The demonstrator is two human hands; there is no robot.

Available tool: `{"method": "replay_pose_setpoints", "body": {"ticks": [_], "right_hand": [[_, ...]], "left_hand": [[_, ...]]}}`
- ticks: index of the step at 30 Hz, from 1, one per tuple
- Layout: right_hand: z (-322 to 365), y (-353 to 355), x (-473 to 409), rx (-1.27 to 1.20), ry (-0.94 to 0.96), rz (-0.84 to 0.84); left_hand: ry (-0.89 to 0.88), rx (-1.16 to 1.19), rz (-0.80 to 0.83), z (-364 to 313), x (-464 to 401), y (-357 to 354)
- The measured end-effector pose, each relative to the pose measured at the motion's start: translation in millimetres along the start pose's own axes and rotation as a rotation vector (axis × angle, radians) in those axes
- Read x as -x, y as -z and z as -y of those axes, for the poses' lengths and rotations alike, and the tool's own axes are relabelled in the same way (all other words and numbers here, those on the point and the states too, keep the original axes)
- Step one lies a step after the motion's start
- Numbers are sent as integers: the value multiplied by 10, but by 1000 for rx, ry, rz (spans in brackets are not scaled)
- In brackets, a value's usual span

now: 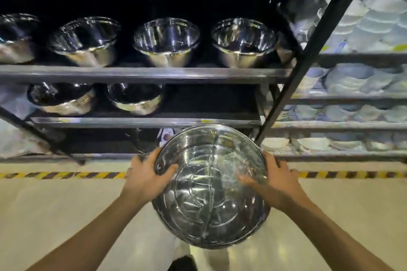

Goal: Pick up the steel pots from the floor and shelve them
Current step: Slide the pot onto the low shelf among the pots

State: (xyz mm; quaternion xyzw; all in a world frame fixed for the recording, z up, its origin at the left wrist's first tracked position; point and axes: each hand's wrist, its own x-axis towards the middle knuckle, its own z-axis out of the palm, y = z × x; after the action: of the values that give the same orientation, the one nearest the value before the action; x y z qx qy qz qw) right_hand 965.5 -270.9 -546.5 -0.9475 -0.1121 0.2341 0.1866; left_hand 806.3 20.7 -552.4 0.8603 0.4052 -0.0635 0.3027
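Observation:
A large shiny steel pot [209,189] hangs above the pale floor in front of the dark metal rack [145,72], its open mouth tilted toward the shelves. My left hand [144,175] grips its left rim with the thumb inside. My right hand [272,180] holds the right rim, fingers reaching inside. Several steel pots [166,39] stand in a row on the upper shelf. Two more pots [134,98] sit at the left of the shelf below; the right half of that shelf [211,101] is bare.
A yellow and black striped tape line [59,175] runs along the floor before the rack. A slanted black brace [308,57] separates this rack from shelves of white plates and bowls [361,26] on the right. My legs and a dark shoe [182,263] show beneath the pot.

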Motion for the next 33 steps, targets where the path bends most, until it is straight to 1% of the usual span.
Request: {"method": "replay_pose_setpoints", "body": {"ticks": [2,6,8,10,13,16,23,28,31,33], "right_hand": [[-97,-147,-141,2,-1,-7],[-191,-332,-557,14,15,-59],[-166,-384,-947,28,49,-102],[-90,-314,-1224,32,93,-173],[40,-341,-1882,72,79,-224],[183,-344,-2409,140,100,-222],[429,-335,-3172,137,95,-152],[487,-466,-3461,122,76,-135],[498,-468,-3604,143,89,-166],[506,-460,-3684,160,91,-166]], "left_hand": [[-2,25,8,53,-151,-200],[-72,53,-4,14,-599,-457],[-79,70,-15,-23,-988,-543],[-110,94,-59,-119,-1269,-538],[-132,93,-89,-230,-1938,-613],[-149,71,-102,-361,-2460,-625],[-159,-9,-96,-522,-3172,-626],[-123,-54,-65,-518,-3480,-766],[-117,-101,-123,-571,-3555,-815],[-158,-89,-132,-579,-3565,-791]]}}
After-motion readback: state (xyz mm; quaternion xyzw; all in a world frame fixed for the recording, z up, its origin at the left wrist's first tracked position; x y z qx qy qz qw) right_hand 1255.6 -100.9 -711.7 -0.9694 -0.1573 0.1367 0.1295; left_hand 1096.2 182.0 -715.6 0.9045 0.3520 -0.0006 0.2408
